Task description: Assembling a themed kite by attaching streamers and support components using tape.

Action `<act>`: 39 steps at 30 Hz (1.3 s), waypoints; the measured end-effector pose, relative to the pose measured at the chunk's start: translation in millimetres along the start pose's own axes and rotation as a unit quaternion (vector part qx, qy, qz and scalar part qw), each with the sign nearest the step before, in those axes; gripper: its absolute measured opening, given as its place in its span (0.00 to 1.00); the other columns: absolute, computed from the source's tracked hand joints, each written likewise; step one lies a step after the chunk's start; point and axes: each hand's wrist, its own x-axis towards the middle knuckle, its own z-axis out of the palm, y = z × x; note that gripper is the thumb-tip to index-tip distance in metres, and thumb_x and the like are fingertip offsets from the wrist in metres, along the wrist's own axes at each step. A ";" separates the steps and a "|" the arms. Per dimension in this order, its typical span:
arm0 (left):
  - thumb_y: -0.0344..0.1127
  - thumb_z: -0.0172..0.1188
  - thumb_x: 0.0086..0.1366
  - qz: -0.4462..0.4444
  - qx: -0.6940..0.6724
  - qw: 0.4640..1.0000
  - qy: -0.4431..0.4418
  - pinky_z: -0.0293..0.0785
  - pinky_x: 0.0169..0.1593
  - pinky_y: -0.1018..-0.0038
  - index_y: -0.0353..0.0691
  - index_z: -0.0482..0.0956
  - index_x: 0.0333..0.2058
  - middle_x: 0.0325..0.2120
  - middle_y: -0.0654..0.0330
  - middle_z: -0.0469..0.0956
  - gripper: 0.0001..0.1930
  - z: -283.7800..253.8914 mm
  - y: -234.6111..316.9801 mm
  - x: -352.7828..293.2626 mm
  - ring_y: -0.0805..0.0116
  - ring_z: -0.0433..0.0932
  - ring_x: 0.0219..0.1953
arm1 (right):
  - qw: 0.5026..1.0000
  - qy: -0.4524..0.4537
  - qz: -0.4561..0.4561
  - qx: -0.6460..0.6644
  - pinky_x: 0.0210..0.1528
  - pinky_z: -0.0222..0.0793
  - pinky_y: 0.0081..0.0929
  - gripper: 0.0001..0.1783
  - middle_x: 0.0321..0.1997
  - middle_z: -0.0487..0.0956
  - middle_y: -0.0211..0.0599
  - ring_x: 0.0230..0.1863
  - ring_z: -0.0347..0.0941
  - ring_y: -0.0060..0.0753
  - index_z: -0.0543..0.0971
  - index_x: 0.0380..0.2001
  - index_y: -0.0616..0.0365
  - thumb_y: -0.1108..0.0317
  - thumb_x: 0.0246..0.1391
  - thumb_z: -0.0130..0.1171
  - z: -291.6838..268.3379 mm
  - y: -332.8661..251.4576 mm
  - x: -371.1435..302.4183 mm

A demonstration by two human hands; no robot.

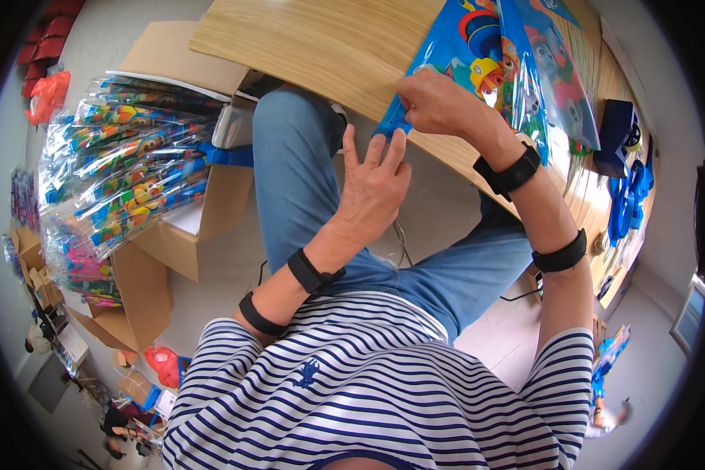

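Note:
A blue cartoon-printed plastic sheet [445, 51], glossy and tapering to a narrow tip, lies over the table's near edge. My right hand [439, 102] is closed at the sheet's left edge, close to that tip, and seems to pinch the film. Its fingertips are hidden under the hand. My left hand [372, 188] is just below, over the gap between my knees. Its fingers are stretched out and apart, and two fingertips reach the blue tip. A clear-wrapped printed sheet [552, 70] lies right of the blue one.
The wooden table [313, 39] runs across the top and down the right. Left of my knee, an open cardboard box [145, 274] stands by a large heap of clear-wrapped printed packs [133, 164]. A dark blue box [615, 137] and blue straps [630, 196] are at the table's right.

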 end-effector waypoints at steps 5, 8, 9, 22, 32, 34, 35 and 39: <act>0.31 0.70 0.44 0.003 0.004 1.000 -0.001 0.49 0.62 0.32 0.36 0.76 0.25 0.57 0.50 0.66 0.11 1.1 0.3 1.0 0.54 0.68 0.54 | 1.000 0.000 -0.004 -0.007 0.38 0.69 0.45 0.05 0.28 0.78 0.52 0.37 0.74 0.56 0.76 0.22 0.65 0.74 0.39 0.57 0.6 1.5 0.2; 0.31 0.70 0.44 0.005 0.004 1.000 0.002 0.49 0.62 0.32 0.36 0.76 0.25 0.57 0.50 0.66 0.11 1.7 0.3 0.7 0.54 0.68 0.54 | 1.000 0.010 -0.007 -0.003 0.39 0.68 0.46 0.05 0.28 0.78 0.52 0.37 0.73 0.56 0.76 0.22 0.65 0.73 0.40 0.57 1.3 1.5 -0.1; 0.31 0.70 0.44 0.004 0.004 1.000 0.001 0.49 0.62 0.32 0.36 0.76 0.25 0.57 0.50 0.66 0.11 1.5 0.4 0.7 0.54 0.68 0.54 | 1.000 0.010 -0.007 -0.003 0.39 0.68 0.46 0.05 0.28 0.78 0.52 0.37 0.73 0.56 0.76 0.22 0.65 0.73 0.40 0.57 1.8 1.4 -0.6; 0.33 0.70 0.46 -0.035 -0.040 0.998 -0.026 0.48 0.62 0.34 0.38 0.76 0.29 0.59 0.54 0.66 0.13 -14.0 5.2 -4.8 0.53 0.65 0.58 | 0.998 0.051 -0.026 -0.009 0.37 0.70 0.45 0.06 0.27 0.79 0.50 0.36 0.75 0.56 0.76 0.22 0.64 0.72 0.39 0.61 8.8 4.8 0.6; 0.33 0.70 0.46 0.003 -0.041 0.999 -0.002 0.48 0.63 0.35 0.39 0.77 0.29 0.56 0.55 0.68 0.13 -16.6 -4.1 9.5 0.52 0.66 0.58 | 0.998 0.053 -0.021 0.008 0.35 0.71 0.44 0.08 0.25 0.78 0.50 0.34 0.76 0.55 0.76 0.20 0.64 0.71 0.37 0.62 7.8 5.0 2.4; 0.33 0.70 0.46 -0.002 -0.034 0.999 -0.011 0.47 0.63 0.34 0.38 0.77 0.29 0.55 0.54 0.69 0.13 -11.6 -7.0 10.9 0.51 0.66 0.58 | 0.998 0.057 -0.023 0.008 0.35 0.71 0.44 0.08 0.25 0.79 0.50 0.33 0.76 0.55 0.76 0.19 0.64 0.71 0.37 0.62 9.3 5.4 3.0; 0.33 0.70 0.46 -0.001 -0.034 0.999 -0.011 0.47 0.63 0.34 0.38 0.77 0.29 0.55 0.54 0.69 0.13 -10.8 -7.3 11.4 0.51 0.66 0.58 | 0.998 0.060 -0.024 0.009 0.35 0.71 0.44 0.08 0.25 0.79 0.50 0.33 0.76 0.55 0.76 0.19 0.65 0.70 0.37 0.62 10.1 6.1 3.2; 0.33 0.70 0.46 0.015 -0.013 1.000 -0.002 0.46 0.63 0.33 0.38 0.77 0.28 0.55 0.54 0.69 0.12 -7.6 -9.7 12.2 0.51 0.66 0.58 | 0.999 0.031 -0.007 0.012 0.35 0.71 0.43 0.09 0.25 0.79 0.50 0.34 0.76 0.54 0.76 0.20 0.65 0.70 0.36 0.63 9.6 7.7 4.9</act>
